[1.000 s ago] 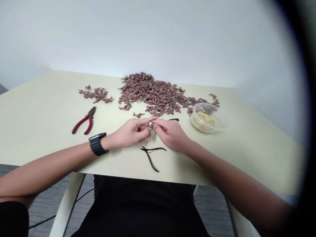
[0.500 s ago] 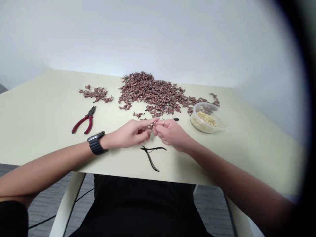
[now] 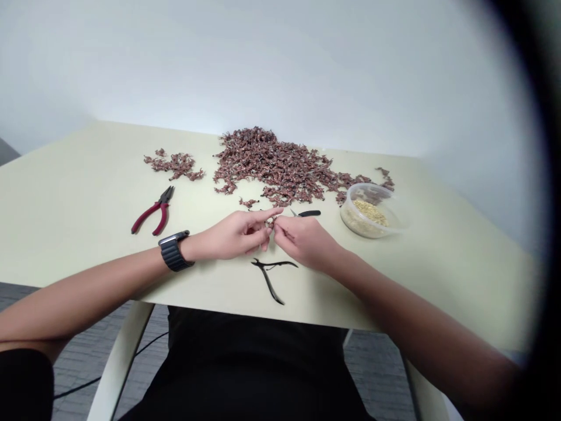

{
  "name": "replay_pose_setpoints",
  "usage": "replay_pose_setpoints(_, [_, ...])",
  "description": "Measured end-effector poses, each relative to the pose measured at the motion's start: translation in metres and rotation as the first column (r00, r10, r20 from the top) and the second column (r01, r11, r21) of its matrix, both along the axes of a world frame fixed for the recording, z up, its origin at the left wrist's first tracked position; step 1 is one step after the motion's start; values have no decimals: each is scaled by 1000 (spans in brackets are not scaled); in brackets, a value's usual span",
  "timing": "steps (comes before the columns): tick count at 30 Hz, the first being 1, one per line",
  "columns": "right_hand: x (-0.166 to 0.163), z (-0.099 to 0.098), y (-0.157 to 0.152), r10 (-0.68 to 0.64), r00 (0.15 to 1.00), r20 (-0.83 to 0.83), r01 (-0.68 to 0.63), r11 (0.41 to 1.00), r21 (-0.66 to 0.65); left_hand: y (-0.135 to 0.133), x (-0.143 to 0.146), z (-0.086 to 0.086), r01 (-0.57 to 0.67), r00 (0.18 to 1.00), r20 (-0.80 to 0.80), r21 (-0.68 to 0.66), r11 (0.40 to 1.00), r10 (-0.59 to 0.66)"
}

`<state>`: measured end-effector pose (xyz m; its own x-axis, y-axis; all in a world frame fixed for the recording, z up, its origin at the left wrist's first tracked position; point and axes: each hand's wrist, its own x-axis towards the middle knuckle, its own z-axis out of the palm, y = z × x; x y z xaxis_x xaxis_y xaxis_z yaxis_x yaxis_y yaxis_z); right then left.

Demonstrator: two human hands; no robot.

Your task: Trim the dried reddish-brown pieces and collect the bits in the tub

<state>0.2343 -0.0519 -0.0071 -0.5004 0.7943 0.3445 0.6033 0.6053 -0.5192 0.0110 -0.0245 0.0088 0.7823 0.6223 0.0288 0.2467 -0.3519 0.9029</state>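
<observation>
In the middle of the head view, above the front of the table, my two hands meet. My left hand [image 3: 242, 235], with a dark watch [image 3: 174, 251] on the wrist, pinches a small brown figure [image 3: 270, 223]; its index finger stretches out toward the right. Closed at the figure's right side, my right hand [image 3: 305, 241] has its fingertips pressed together, and what lies between them is too small to make out. Just below the hands lie dark nippers [image 3: 268, 280], jaws to the left. Behind the right hand rests a black-handled tool [image 3: 309, 213], partly hidden.
A big heap of small brown figures [image 3: 276, 164] covers the back middle. A smaller group of brown figures [image 3: 175, 165] lies at left, above red-handled pliers [image 3: 153, 213]. On the right stands a clear round tub [image 3: 350, 225] containing tiny gold-coloured pieces [image 3: 370, 211].
My right fingertips have shifted slightly down and apart from the left index finger, and more of the black-handled tool shows. The whole view has moved a little.
</observation>
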Motion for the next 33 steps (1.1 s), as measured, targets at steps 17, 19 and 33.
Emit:
replay_pose_setpoints(17, [2,7,5,-175,960,-218,145,978,-148,23,-9,-6,-44,975,209,-150,988,75])
replay_pose_setpoints(19, [1,5,5,-152,967,-206,127,983,-130,25,-8,-11,-19,972,226,-223,975,70])
replay_pose_setpoints(33, [-5,6,-4,-45,952,-303,-3,988,-157,20,-2,-20,10,953,283,-375,927,104])
